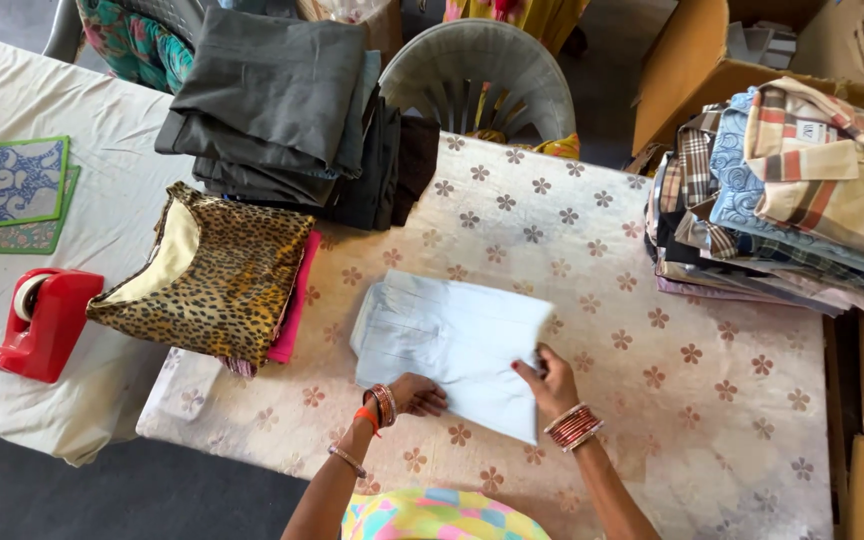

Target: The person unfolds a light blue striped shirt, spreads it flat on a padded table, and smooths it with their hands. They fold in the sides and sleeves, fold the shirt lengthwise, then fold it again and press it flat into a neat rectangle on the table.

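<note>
A folded pale blue shirt [452, 335] lies on the flower-print table cloth [712, 400] in front of me. My left hand [417, 393] rests at its near edge, fingers tucked against the fabric. My right hand [547, 378] pinches the shirt's near right edge. Both wrists carry red bangles.
A leopard-print garment [217, 275] on a pink one lies to the left. Folded dark trousers [282, 100] are stacked behind. A pile of checked shirts [782, 200] stands at the right. A red tape dispenser [42, 320], green mats [24, 195], a grey plastic chair [482, 75] and cardboard boxes [692, 80] surround the table.
</note>
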